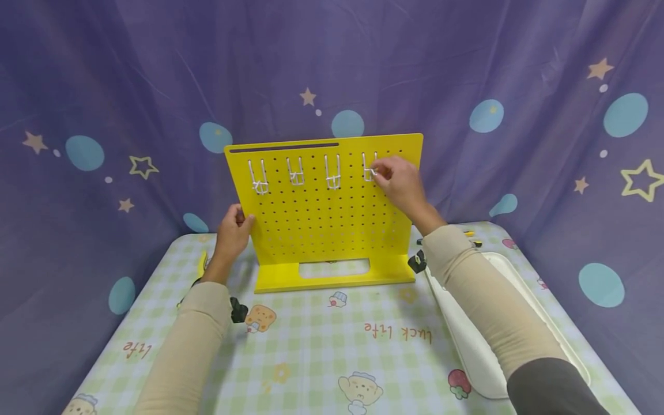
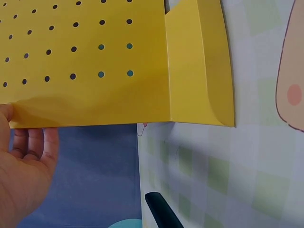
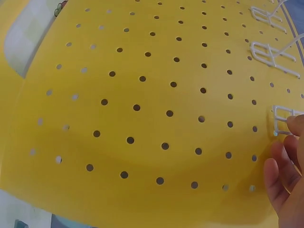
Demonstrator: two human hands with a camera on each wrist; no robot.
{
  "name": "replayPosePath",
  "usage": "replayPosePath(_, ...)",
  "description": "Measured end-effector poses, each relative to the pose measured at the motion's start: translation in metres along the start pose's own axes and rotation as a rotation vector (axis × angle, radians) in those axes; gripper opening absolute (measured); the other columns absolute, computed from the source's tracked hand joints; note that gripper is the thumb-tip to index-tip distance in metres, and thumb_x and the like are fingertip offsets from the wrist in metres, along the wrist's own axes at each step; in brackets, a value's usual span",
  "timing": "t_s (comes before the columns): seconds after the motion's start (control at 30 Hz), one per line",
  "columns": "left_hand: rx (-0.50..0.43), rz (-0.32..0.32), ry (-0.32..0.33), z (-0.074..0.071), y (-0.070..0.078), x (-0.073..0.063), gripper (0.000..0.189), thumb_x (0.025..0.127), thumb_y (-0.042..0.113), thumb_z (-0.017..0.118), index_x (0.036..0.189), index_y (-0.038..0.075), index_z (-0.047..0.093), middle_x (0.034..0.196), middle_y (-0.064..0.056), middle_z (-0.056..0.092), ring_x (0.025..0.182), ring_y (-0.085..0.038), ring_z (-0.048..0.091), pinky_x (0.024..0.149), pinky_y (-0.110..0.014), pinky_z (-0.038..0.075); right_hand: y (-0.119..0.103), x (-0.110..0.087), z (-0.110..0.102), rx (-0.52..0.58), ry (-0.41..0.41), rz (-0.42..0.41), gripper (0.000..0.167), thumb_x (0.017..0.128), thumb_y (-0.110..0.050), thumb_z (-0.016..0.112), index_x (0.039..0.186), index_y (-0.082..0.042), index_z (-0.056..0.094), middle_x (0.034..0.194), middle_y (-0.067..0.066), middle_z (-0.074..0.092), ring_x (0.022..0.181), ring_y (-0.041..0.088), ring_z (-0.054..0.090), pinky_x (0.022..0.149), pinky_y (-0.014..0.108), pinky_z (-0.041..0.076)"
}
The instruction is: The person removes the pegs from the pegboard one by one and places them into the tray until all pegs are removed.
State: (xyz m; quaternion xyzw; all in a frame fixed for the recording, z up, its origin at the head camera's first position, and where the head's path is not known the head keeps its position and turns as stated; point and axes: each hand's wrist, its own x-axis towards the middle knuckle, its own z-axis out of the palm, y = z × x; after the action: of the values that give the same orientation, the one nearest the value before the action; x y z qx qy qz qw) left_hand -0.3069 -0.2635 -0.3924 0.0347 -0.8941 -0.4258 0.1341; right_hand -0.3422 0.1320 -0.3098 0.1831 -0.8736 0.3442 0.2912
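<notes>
A yellow pegboard (image 1: 327,216) stands upright on the table on its folded foot. My left hand (image 1: 232,235) grips its left edge; in the left wrist view the thumb lies on the front face and the fingers (image 2: 35,142) go behind. High on the right, my right hand (image 1: 400,181) pinches a white wire hook (image 1: 369,174), the rightmost one, which lies against the board. The fingertips partly cover this hook (image 3: 280,121) in the right wrist view. Three more white hooks hang along the upper rows: a left one (image 1: 260,187), a second (image 1: 296,178) and a third (image 1: 333,181).
A white tray (image 1: 467,328) lies at the right, partly under my right forearm. Yellow-and-black tool parts (image 1: 469,234) show behind that arm, and a yellow handle (image 1: 202,264) beside my left arm. A checked cloth (image 1: 311,357) covers the table; a purple curtain (image 1: 415,69) hangs behind.
</notes>
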Motion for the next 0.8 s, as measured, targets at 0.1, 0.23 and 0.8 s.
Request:
replayPosePath(0.1,-0.004,-0.01,-0.003,-0.0006,0.0007,0.0012,0.038,0.107,0.035,0.048,0.135,0.009,0.046,0.112,-0.016,0.055,0.098,-0.031,0.053,0.085,-0.039,0.045,-0.0016,0.0009,0.0003,-0.002,0.007,0.013,0.013,0.096,-0.02,0.07,0.103,-0.009,0.076,0.093,0.01,0.068,0.085,0.025,0.061,0.079,0.04,0.051)
replayPosePath(0.23,-0.008,-0.025,-0.012,-0.0009,0.0004,0.0028,0.038,0.107,0.035,0.049,0.135,0.01,0.046,0.115,-0.017,0.056,0.101,-0.032,0.054,0.087,-0.04,0.045,-0.0023,0.0012,0.0011,-0.016,0.017,0.029,0.013,0.096,-0.022,0.071,0.101,-0.01,0.076,0.092,0.009,0.068,0.084,0.025,0.061,0.078,0.039,0.051)
replayPosePath(0.8,-0.004,-0.028,-0.011,0.0001,-0.0016,0.0025,0.035,0.107,0.034,0.05,0.133,0.01,0.045,0.11,-0.014,0.052,0.097,-0.029,0.052,0.083,-0.038,0.044,-0.0023,-0.0012,-0.0009,-0.057,0.078,-0.058,0.017,0.097,-0.026,0.07,0.102,-0.011,0.077,0.099,0.007,0.07,0.084,0.024,0.064,0.077,0.038,0.057)
